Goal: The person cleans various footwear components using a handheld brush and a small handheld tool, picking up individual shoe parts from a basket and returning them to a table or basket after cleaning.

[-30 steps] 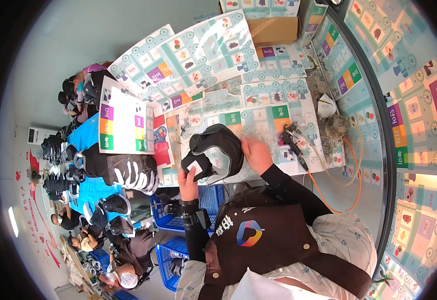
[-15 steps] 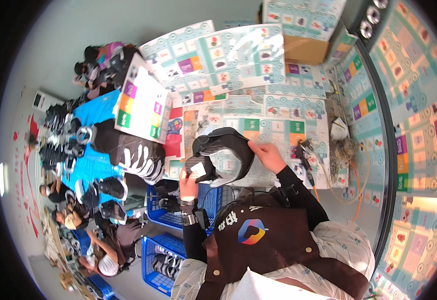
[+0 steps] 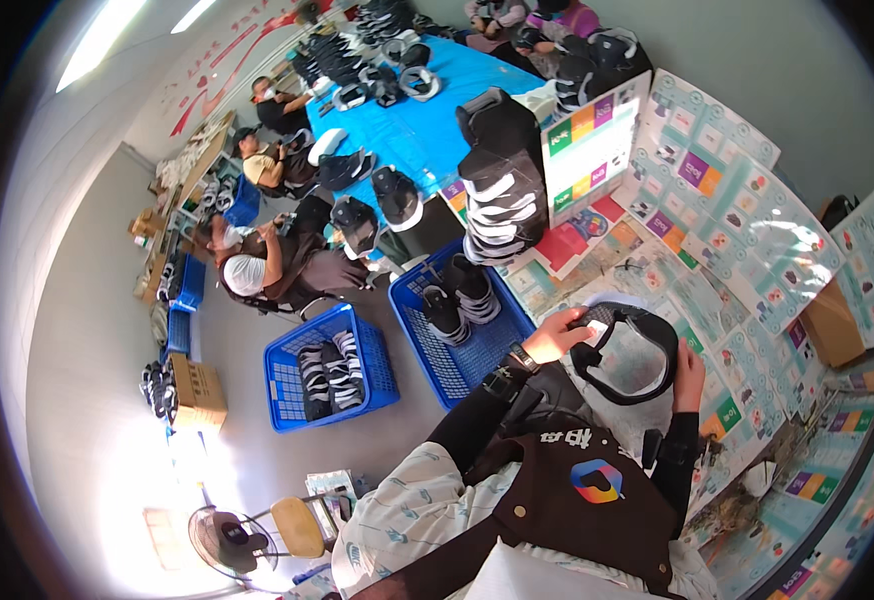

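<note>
I hold a black cap [image 3: 661,338] with its open side up, showing a pale grey lining, above the paper-covered worktable [image 3: 622,268]. My left hand [image 3: 557,335] grips the near-left edge, beside a small white label [image 3: 597,328]. Around the right edge curl the fingers of my right hand [image 3: 689,376], partly hidden by the cap. A tall stack of black caps with white brims [image 3: 505,205] stands at the table's left end.
Left of my arm sits a blue basket [image 3: 404,303] with black-and-white caps; another blue basket [image 3: 382,378] holds stacked ones. A blue-covered table [image 3: 437,130] carries many caps. Several people sit around it. A fan [image 3: 225,540] and a stool [image 3: 297,527] stand lower left.
My view has swung left, bringing the baskets and floor further into sight. The cap has turned open side up between my hands. Both hands still hold it.
</note>
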The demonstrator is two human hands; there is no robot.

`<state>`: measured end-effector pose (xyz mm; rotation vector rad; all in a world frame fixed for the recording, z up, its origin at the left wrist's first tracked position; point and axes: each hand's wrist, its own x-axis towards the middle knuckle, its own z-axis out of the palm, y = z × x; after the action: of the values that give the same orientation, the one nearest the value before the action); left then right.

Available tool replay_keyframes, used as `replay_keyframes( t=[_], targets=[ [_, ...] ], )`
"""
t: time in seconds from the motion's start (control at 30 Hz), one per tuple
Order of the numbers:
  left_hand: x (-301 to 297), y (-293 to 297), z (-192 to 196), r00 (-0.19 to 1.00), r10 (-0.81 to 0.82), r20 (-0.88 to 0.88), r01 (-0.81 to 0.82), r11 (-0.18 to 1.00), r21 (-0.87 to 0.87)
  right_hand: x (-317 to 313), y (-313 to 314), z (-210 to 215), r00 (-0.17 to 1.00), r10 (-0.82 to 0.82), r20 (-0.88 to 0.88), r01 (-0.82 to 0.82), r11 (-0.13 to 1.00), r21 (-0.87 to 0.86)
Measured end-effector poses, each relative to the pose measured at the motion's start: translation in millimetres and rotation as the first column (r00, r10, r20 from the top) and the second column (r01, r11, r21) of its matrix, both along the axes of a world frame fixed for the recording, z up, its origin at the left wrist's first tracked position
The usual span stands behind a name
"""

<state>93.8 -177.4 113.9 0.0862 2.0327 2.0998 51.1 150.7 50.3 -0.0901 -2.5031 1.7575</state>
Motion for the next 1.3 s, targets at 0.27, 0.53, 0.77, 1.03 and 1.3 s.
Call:
replay_keyframes(
  t=[0.27,0.53,0.77,1.03,1.3],
  targets=[
    [-8,28,-18,0.969,0.230,0.086,-0.237,0.968,0.079,56,-23,20,0.902,0.032,0.430,0.133,0.928,-0.348],
    [-4,30,-14,0.938,0.268,0.219,-0.304,0.940,0.154,47,-20,0,0.843,0.138,0.519,0.187,0.830,-0.525],
    [-6,21,-22,0.941,0.219,0.257,-0.276,0.937,0.213,44,-19,-17,0.860,0.155,0.486,0.170,0.811,-0.559],
    [-6,22,-14,0.913,0.217,0.345,-0.353,0.844,0.403,58,-50,29,0.931,0.237,0.277,0.034,0.700,-0.714],
    [-4,17,-19,0.898,0.243,0.368,-0.380,0.850,0.366,50,-33,-18,0.850,0.400,0.342,-0.118,0.778,-0.618]
  ],
)
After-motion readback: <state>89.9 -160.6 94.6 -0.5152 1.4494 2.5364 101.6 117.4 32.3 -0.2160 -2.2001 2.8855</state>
